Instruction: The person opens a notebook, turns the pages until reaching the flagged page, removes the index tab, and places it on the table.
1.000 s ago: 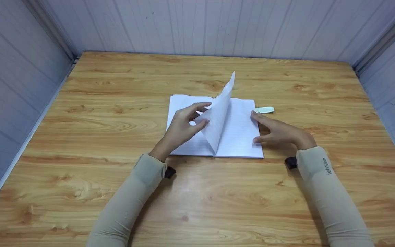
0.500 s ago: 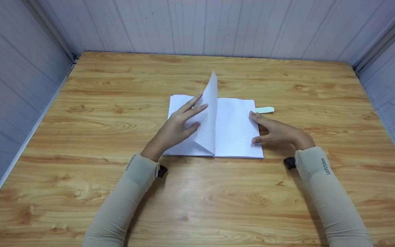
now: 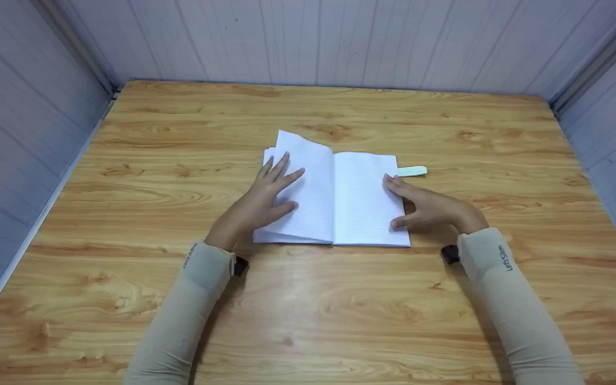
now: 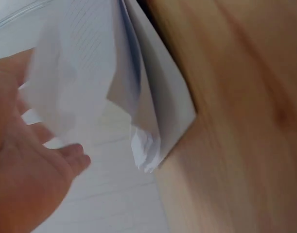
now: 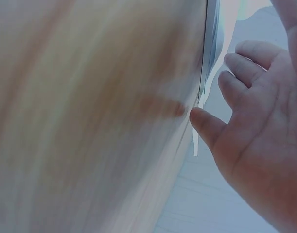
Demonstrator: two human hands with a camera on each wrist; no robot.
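The left hand [image 3: 259, 203] is spread wide, its fingers fanned over the left part of a raised leaf [image 3: 308, 187] and its thumb set apart from them. The right hand [image 3: 431, 207] has its thumb and fingers well apart at the outer edge of the right page [image 3: 364, 206], fingertips over the paper; how firmly it presses, I cannot tell. The book [image 3: 333, 214] lies spread at the middle of the table [image 3: 308, 315], between the two hands, its spine pointing away from the person. The leaf leans to the left, lifted from the left pages [image 3: 268, 155], and its far corner juts past their top edge. The left wrist view shows the leaf blurred, with part of the fingers behind it and loose page corners beside it. The right page lies nearly flat and bears faint lines. A pale green tab [image 3: 412, 171] sticks out from the book's right edge, just beside the right fingertips. Beige sleeves [image 3: 522, 321] cover both arms, with a dark piece [image 3: 450, 254] at each wrist. Whitish panelled walls [image 3: 308, 43] border the wood-grain table.
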